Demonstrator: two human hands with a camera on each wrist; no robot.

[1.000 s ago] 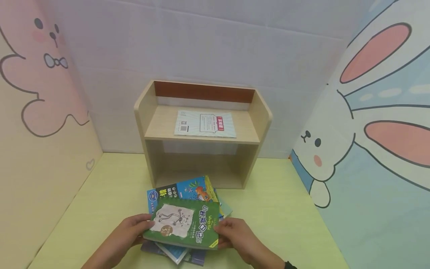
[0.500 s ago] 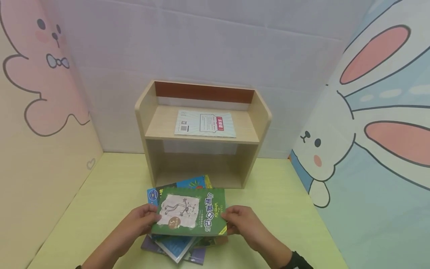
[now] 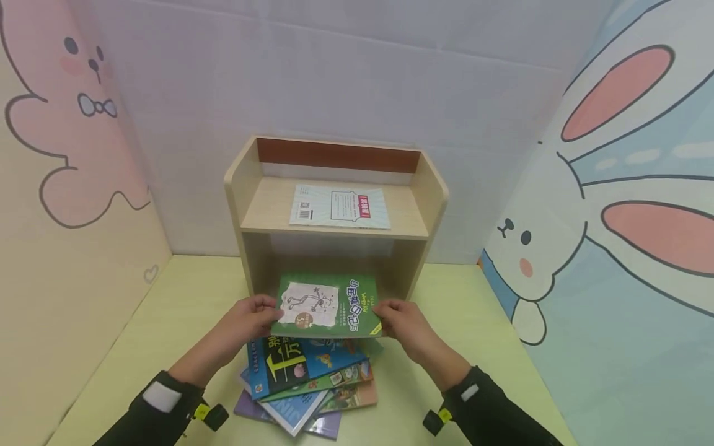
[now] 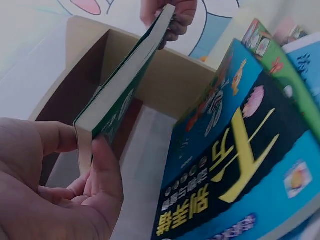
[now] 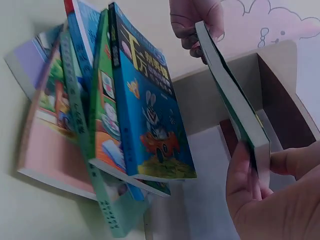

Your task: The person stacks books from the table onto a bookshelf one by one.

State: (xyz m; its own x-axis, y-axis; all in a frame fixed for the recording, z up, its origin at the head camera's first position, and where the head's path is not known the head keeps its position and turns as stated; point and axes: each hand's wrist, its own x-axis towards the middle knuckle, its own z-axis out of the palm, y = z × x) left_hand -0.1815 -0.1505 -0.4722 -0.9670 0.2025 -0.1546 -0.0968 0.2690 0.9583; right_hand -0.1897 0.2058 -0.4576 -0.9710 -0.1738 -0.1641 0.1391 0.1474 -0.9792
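A green book (image 3: 365, 303) with a stick-figure drawing on its cover is held between both hands, in front of the shelf's lower compartment. My left hand (image 3: 253, 322) pinches its left end, thumb on the cover. The opposite end is pinched by my right hand (image 3: 409, 328). In the left wrist view the book (image 4: 125, 75) stands clear of the blue book (image 4: 270, 185) below. Under and nearer than the held book lies a loose pile, topped by that blue book (image 3: 334, 356) with yellow lettering.
The wooden shelf (image 3: 334, 233) stands at the back of the yellow table (image 3: 457, 371). A pale book (image 3: 312, 204) lies flat on its upper board. A purple book (image 3: 329, 425) sticks out at the pile's bottom. Rabbit-printed panels (image 3: 630, 279) flank the right side.
Both hands have carried the green book forward, off the pile and up to the shelf's lower opening. More of the pile now shows, including the blue book's cover. The sleeves have come into view.
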